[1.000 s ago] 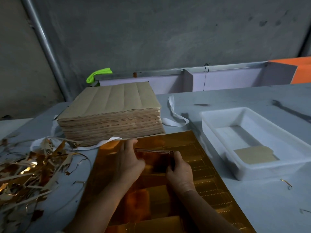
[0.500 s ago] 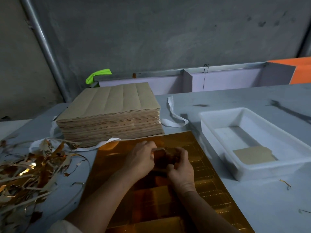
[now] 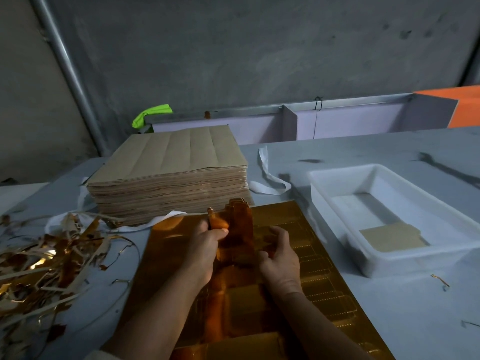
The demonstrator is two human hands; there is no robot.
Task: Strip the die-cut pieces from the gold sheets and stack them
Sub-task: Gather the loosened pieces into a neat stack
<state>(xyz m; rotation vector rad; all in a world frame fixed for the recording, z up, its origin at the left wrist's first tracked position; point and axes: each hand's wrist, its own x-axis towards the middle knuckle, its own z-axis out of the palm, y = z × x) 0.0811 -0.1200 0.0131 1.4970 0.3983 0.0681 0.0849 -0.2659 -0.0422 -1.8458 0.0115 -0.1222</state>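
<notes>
Here, scrap strips lie far left | my left hand grips the thin bundle of die-cut pieces upright above the gold sheet | my right hand pinches its other edge | light, slick, easily creased, I judge: best held by the edges | white tray at right

The grey table I work at has a low pale lilac partition topped by a metal rail along its far edge, and an orange panel stands at the far right corner. Behind it a rough grey concrete wall rises, dimly lit, with a metal pipe slanting down it toward the table's far left corner. Beyond the table's left edge lies a second pale surface.
</notes>
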